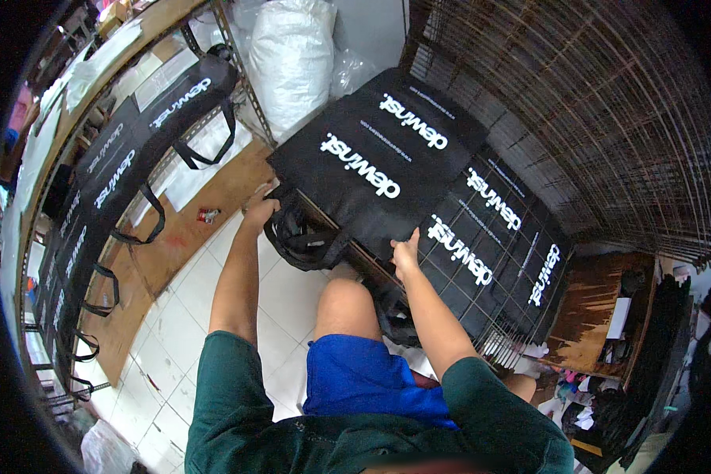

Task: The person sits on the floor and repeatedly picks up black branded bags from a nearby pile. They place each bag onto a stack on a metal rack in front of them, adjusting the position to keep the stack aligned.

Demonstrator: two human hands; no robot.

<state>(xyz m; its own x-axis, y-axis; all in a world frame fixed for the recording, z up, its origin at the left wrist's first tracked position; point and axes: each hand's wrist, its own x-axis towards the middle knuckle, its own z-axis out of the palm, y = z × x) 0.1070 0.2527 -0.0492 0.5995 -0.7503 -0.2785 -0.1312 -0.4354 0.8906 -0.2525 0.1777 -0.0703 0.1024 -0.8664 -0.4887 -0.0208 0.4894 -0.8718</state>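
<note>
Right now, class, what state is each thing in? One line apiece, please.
Left grip: at the bag's near left corner, closure unclear
Right grip: at its near right corner, closure unclear
Black bag between them: lying flat, printed side up
Right-hand black bags: flat, wires crossing them
Wire racks: raised, slanting
Shelf bags: in a row, handles drooping
White sack: bulging, upright

Left fingers (272, 205) and right fingers (415, 236) reach forward (forearms (237, 276) bare).
</note>
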